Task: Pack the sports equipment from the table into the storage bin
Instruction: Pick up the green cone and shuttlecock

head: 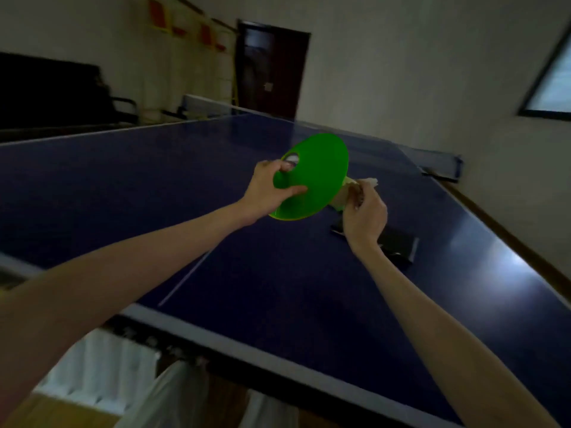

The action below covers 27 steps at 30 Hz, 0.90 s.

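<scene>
L hand (272, 188) grips flat green plastic disc cone (315, 174) w/ thumb thru its hole; R hand (364, 214) pinches pale shuttlecock-like item (352, 193) just right, behind rim.

The whole view is soft with motion blur. My left hand (272, 188) covers part of the green disc cone (315, 177), and the cone hides most of the pale object (350, 193) my right hand (364, 216) pinches, so I cannot tell what it is. My right wrist covers part of a dark flat item (398, 247) on the table (154, 186). Both my forearms run off the bottom edge. The white shapes (102, 366) below the table's near edge are too blurred to identify.
</scene>
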{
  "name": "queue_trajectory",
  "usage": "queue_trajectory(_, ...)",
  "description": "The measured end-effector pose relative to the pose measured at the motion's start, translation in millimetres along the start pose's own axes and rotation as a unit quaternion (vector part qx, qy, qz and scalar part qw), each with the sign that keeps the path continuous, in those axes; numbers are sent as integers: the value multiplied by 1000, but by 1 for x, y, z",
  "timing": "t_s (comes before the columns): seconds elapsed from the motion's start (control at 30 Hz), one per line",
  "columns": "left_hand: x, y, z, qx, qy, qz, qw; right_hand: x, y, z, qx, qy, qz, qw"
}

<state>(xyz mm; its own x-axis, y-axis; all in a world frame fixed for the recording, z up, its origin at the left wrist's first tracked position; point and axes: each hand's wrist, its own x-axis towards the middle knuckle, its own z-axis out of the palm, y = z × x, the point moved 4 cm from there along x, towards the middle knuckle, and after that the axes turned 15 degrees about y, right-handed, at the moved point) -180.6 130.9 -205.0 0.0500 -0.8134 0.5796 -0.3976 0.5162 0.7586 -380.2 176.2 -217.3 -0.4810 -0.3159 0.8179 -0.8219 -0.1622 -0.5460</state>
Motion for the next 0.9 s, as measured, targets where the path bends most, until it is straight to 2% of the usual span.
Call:
queue_trajectory(0.13,-13,-28,-102,45,97,-34,994,-36,-83,46,92,-72,-38,992)
queue_trajectory(0.27,-46,-59,-202,94,206,-59,972,-79,-166,85,185,-136,-77,970)
queue_trajectory(0.43,-102,-91,-315,152,312,-116,931,-149,-268,121,291,-210,-127,925)
queue_trajectory(0.57,-150,-111,-402,203,407,-146,879,-210,-342,132,343,-273,-164,884)
queue_trajectory(0.77,-243,-163,-505,245,456,-267,813,-305,-425,130,379,-341,-235,828)
queue_trajectory(0.9,-309,-213,-548,261,476,-353,762,-372,-466,138,394,-391,-272,786)
